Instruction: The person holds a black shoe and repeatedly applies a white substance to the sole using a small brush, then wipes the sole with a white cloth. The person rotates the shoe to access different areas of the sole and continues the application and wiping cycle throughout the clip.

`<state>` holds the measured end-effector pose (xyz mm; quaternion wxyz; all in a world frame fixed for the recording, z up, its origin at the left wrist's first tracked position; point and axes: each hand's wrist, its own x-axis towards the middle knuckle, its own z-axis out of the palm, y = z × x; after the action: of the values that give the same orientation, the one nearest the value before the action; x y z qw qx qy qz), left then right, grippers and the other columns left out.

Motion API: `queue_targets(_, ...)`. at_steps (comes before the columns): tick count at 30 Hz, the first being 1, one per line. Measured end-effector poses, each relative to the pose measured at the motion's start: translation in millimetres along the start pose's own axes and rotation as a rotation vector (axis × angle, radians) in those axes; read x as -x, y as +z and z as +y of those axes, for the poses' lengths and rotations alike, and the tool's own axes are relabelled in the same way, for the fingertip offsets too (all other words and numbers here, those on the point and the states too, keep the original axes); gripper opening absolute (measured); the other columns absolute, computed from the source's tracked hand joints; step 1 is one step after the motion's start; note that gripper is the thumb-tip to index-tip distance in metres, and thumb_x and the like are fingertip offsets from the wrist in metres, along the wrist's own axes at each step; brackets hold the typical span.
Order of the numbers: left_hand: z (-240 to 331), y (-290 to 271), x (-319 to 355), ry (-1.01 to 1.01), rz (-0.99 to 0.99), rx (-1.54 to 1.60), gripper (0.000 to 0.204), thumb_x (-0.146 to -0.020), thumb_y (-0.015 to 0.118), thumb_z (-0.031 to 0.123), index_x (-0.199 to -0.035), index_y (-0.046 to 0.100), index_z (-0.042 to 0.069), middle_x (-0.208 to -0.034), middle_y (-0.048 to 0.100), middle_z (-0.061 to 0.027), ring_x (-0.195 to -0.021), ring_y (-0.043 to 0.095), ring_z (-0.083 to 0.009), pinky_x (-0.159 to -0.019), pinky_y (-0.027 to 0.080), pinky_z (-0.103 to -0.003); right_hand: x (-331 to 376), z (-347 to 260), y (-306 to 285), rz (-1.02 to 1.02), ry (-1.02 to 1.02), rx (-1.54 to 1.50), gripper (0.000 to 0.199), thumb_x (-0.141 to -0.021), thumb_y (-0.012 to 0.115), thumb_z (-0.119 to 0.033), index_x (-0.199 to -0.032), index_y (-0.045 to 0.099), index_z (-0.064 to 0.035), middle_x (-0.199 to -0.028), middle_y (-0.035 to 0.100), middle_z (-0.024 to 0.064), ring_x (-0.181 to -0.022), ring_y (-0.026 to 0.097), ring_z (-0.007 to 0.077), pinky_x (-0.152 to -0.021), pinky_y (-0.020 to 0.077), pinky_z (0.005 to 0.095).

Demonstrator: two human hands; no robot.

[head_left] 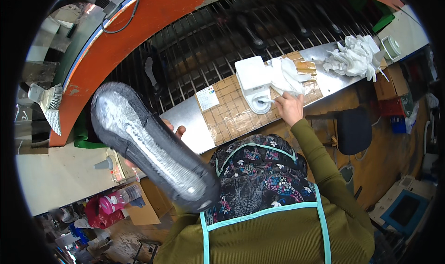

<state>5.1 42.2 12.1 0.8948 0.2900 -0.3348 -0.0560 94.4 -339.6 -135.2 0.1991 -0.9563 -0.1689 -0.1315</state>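
On the left, my left hand (176, 128) grips a black shoe upper on its last (150, 141), sole side up. A whitish, shiny film covers much of that underside; most of the hand is hidden behind it. My right hand (290, 108) pinches a thin white handle (267, 100) that dips into the round mouth of a white plastic pot (251, 74). What the handle ends in cannot be made out. The pot stands on a taped brown cardboard sheet (227, 120), beside a crumpled white cloth (285, 74).
Dark soles lie among the metal bars of a conveyor rack (204, 41) behind the ledge, framed by an orange curved edge (88, 55). Crumpled white paper (354, 58) sits at the right. A white brush (51, 99) is at far left, and a black stool (353, 130) stands at right.
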Motion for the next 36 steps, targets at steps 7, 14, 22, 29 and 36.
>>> queue_targets(7, -11, 23, -12, -0.242, 0.216, 0.105, 0.098, -0.084, 0.049, 0.07, -0.146, 0.025, -0.002, -0.136, 0.043, -0.0262, -0.075, 0.062, -0.0289, -0.112, 0.029, -0.044, 11, 27, 12, -0.195, 0.295, -0.348, 0.014, -0.085, 0.064, -0.022, -0.078, 0.071, -0.0122, -0.066, 0.06, 0.0055, -0.058, 0.056, 0.0231, -0.061, 0.0352, 0.0367)
queue_targets(14, -74, 31, -8, -0.002, 0.966, -0.224, 0.075, -0.089, 0.052, 0.058, -0.141, 0.038, 0.005, -0.138, 0.046, -0.0179, -0.119, 0.051, -0.0311, -0.107, 0.038, -0.042, 14, 36, 1, -0.638, 0.812, -1.213, 0.017, -0.087, 0.067, -0.022, -0.087, 0.071, -0.0051, -0.072, 0.064, -0.0013, -0.061, 0.053, 0.0115, -0.056, 0.0427, 0.0256)
queue_targets(22, -86, 23, -41, -0.188, 0.747, -0.273, 0.061, -0.084, 0.066, 0.046, -0.123, 0.05, 0.002, -0.109, 0.061, -0.0097, -0.097, 0.062, -0.0183, -0.085, 0.052, -0.032, -61, -92, -140, 0.342, -0.189, -0.46, 0.019, -0.074, 0.077, -0.01, -0.093, 0.075, -0.01, -0.083, 0.066, 0.0035, -0.077, 0.059, 0.0148, -0.074, 0.0358, 0.0295)
queue_targets(29, -80, 48, -61, -0.142, 0.579, -0.469, 0.071, -0.078, 0.071, 0.04, -0.13, 0.046, -0.001, -0.119, 0.058, -0.0101, -0.109, 0.056, -0.018, -0.097, 0.043, -0.031, -66, -135, -156, 0.263, -0.23, -0.901, 0.019, -0.078, 0.074, 0.0, -0.097, 0.073, -0.0036, -0.088, 0.057, 0.0039, -0.071, 0.052, 0.0083, -0.056, 0.0417, 0.02)
queue_targets(36, -67, 59, -52, -0.158, 0.534, -0.547, 0.071, -0.078, 0.07, 0.032, -0.134, 0.044, -0.004, -0.122, 0.056, -0.0112, -0.115, 0.052, -0.0184, -0.102, 0.037, -0.031, -91, -155, -150, 0.289, -0.228, -0.923, 0.016, -0.08, 0.073, -0.001, -0.097, 0.073, -0.0033, -0.086, 0.055, 0.002, -0.068, 0.049, 0.0065, -0.056, 0.0386, 0.0204)
